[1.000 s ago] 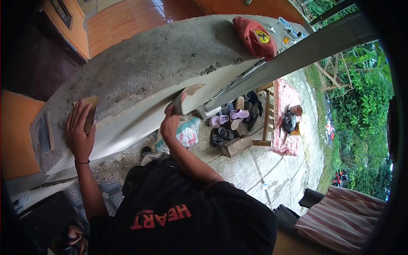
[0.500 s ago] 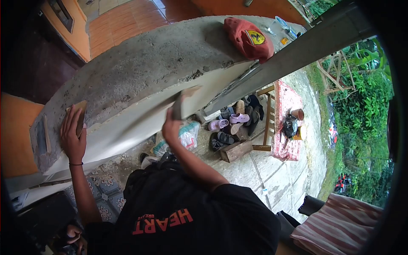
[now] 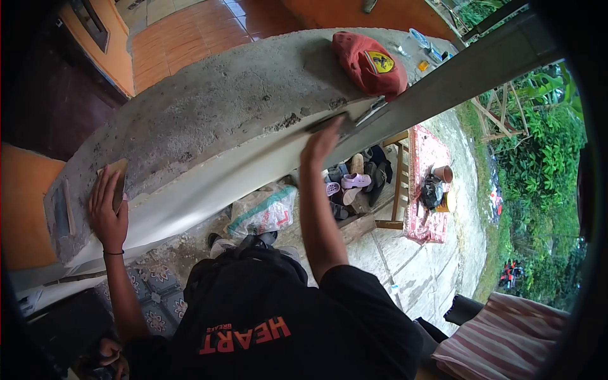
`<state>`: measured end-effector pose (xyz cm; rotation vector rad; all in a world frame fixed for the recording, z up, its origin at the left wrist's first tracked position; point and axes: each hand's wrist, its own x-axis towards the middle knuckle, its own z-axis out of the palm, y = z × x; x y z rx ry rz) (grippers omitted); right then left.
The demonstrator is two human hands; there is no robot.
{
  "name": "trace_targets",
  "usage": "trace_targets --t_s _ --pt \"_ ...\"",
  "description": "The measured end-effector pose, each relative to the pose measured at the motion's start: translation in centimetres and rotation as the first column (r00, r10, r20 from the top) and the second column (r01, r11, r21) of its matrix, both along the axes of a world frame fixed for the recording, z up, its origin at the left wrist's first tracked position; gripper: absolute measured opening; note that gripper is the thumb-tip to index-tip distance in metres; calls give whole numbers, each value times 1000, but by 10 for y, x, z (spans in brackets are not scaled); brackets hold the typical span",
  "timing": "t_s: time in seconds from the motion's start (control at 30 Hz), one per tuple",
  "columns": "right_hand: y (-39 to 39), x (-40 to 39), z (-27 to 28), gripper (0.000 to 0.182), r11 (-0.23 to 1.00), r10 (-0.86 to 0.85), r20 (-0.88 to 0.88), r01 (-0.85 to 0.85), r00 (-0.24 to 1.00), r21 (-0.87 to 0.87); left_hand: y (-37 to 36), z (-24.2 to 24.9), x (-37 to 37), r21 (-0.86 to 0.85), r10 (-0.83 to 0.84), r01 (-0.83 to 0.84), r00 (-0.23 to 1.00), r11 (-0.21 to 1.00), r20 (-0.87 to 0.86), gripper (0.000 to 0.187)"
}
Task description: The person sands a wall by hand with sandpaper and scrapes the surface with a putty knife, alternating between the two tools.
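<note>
My left hand point(image 3: 109, 212) rests at the left end of the concrete ledge point(image 3: 209, 101), with its fingers over a thin, flat brownish plate point(image 3: 120, 190) and the thumb against its side. Farther right, my right hand point(image 3: 322, 147) grips a flat, dark-bladed tool point(image 3: 328, 120), seemingly a putty knife or scraper; its handle is hidden by the hand. The blade is at the top of the smooth white wall face point(image 3: 253, 155), just under the ledge's edge and near the grey post point(image 3: 443, 79).
A red cap point(image 3: 370, 63) lies on the ledge by the post. Below the wall are a white-green sack point(image 3: 263, 212), several shoes and purple clogs point(image 3: 354, 180), and a wooden box point(image 3: 358, 228). A cloth-covered bench point(image 3: 427, 221) stands right. Another flat blade point(image 3: 61, 206) lies at the ledge's left end.
My right hand has slid the tool rightward and up along the wall, toward the post. My left hand has stayed almost where it was, still on the plate.
</note>
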<state>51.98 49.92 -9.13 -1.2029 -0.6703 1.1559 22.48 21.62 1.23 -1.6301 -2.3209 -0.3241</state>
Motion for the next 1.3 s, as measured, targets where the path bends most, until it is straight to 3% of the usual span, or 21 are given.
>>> trace_targets --t_s 0.13,0.17,0.2,0.23,0.27,0.33,0.43,0.5,0.53,0.6,0.7,0.73,0.8,0.83,0.87,0.97,1.0,1.1,1.13,1.23,1.3 --pt "-94 -76 -17 58 931 8 230 -92 973 354 0 0 0 3 2 -2 1000 1000 -7 52" --pt "-88 -74 -17 54 919 26 108 -67 994 389 1 -1 0 -1 0 0 1000 1000 -10 52" --pt "-64 -65 -48 53 946 65 -4 -60 998 318 1 -2 -1 7 -3 3 1000 1000 -6 52" --pt "-50 -52 3 54 928 -134 91 93 987 360 -1 -2 -2 12 -4 4 1000 1000 0 52" --pt "-20 -30 4 53 985 -126 17 123 992 124 -2 -2 -2 8 -1 1 1000 1000 1 52" --pt "61 20 -18 51 917 -259 104 211 960 339 0 -2 -3 27 -11 11 1000 1000 -14 53" --pt "76 52 5 50 962 -141 95 114 985 250 0 -1 -2 30 -9 10 1000 999 -29 53" --pt "52 38 8 51 929 -104 -63 120 993 351 1 0 -2 34 -10 10 1000 999 -24 53" --pt "25 21 10 55 992 -51 -47 56 998 109 0 0 -1 30 -7 7 1000 1000 -21 53" --pt "-35 -32 -10 62 995 -15 71 8 997 103 0 1 0 30 -3 4 1000 1000 -14 53" --pt "-102 -80 -20 58 906 47 279 -159 959 393 2 -1 -1 31 -5 5 1000 1000 -12 54" --pt "-95 -77 -22 58 907 43 277 -153 960 392 1 -2 -2 26 7 -7 1000 1000 -12 54" --pt "-59 -54 -2 57 965 -23 30 14 999 263 0 -1 -1 27 11 -10 1000 1000 -12 54" --pt "-30 -30 -1 54 1000 3 3 -3 1000 15 0 -1 -1 33 13 -13 1000 999 -10 54" --pt "7 -11 -5 54 986 -142 56 137 988 95 1 -1 -2 34 12 -12 1000 999 -6 54" --pt "85 48 -20 55 918 -81 -81 106 993 382 -1 -2 -3 40 11 -10 1000 999 -8 55" --pt "81 46 -20 55 919 -74 -76 98 994 383 -1 -2 -3 46 5 -5 1000 999 -11 55" --pt "26 16 4 59 999 -13 -89 16 996 40 0 -2 -3 60 10 -10 1000 998 -6 55" --pt "-1 -15 -18 61 994 -60 -34 63 998 84 -1 -2 -3 56 7 -6 1000 998 -4 55" --pt "-106 -85 -30 58 955 104 346 -191 932 228 -1 -3 -4 56 4 -3 1000 998 -15 54" --pt "-117 -88 -31 58 939 155 231 -216 961 268 1 -3 -4 53 -2 2 1000 999 -9 53"
